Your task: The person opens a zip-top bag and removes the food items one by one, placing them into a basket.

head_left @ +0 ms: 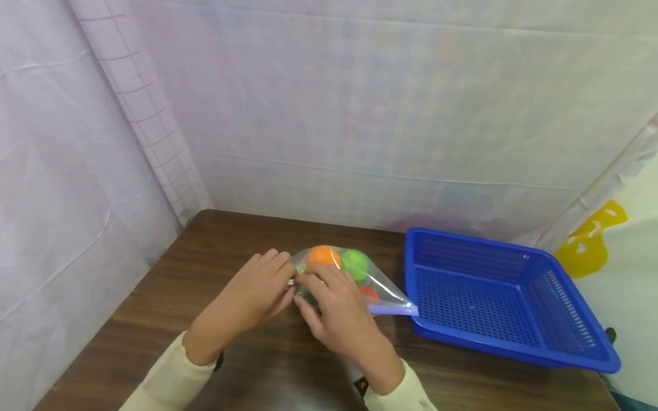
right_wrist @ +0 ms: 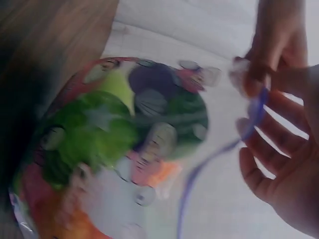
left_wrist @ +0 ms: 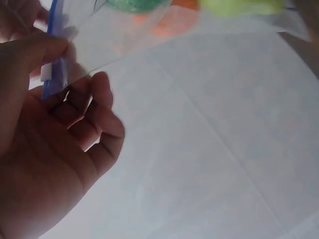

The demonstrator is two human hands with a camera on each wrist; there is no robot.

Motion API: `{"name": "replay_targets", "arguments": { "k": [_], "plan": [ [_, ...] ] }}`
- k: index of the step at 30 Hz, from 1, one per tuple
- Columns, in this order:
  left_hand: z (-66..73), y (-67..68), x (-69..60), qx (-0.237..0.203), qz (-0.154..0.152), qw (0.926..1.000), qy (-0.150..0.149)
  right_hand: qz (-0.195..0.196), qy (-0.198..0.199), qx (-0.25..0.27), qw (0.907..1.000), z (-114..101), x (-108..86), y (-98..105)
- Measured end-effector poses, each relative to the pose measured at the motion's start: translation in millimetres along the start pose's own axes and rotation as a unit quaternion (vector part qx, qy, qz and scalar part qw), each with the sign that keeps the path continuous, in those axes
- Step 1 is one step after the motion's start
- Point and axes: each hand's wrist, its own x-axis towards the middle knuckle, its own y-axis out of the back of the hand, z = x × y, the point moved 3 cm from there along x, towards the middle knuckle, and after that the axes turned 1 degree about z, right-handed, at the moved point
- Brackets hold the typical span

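The bag (head_left: 384, 288) is thin, see-thru plastic, shiny w/ soft creases. Its top edge is a smooth blue-purple strip (head_left: 393, 310), w/ a tiny white slider (left_wrist: 46, 72) seen in the L wrist view. Inside: an orange ball (head_left: 322, 255), a green ball (head_left: 354, 264) & a red thing (head_left: 368, 294), all bunched up. The R wrist view is blurry but shows cartoon pics on the plastic & a dark purple lump (right_wrist: 152, 82) too.

The bag's on/just above the brown wood-look table (head_left: 154, 308), can't tell which. One end of the strip is b/w the fingers of both hands; the full part bulges out past them, & the other strip end points R, right by the basket (head_left: 473, 305). That's blue, hard plastic, box shape, full of little holes.

L hand (head_left: 259, 288) has its thumb & finger pinched tight on the strip; the other fingers curl loosely below. R hand (head_left: 336, 305) pinches the strip too, close beside L, w/ its back facing up & fingers bent over the bag. Both arms, in pale puffy sleeves (head_left: 164, 377), come up from the bottom & lean in so the fingertips nearly meet.

Behind: a pale, wrinkly cloth (head_left: 329, 114).
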Motion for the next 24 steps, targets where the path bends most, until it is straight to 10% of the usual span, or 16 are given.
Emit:
{"name": "replay_targets", "arguments": {
  "k": [9,18,24],
  "plan": [
    [-7.8,8.7,20.9,-0.066,-0.088,0.9931,0.039,0.076,-0.004,0.015,0.9970,2.3,5.4,-6.9],
    [-11.1,9.6,33.4,-0.221,-0.184,0.9458,0.151,0.085,-0.018,0.041,0.9954,6.5,5.5,-11.8],
    [-11.2,10.2,34.5,-0.200,-0.193,0.9447,0.175,0.074,-0.024,0.035,0.9964,8.2,6.2,-12.4]
  ]
}}
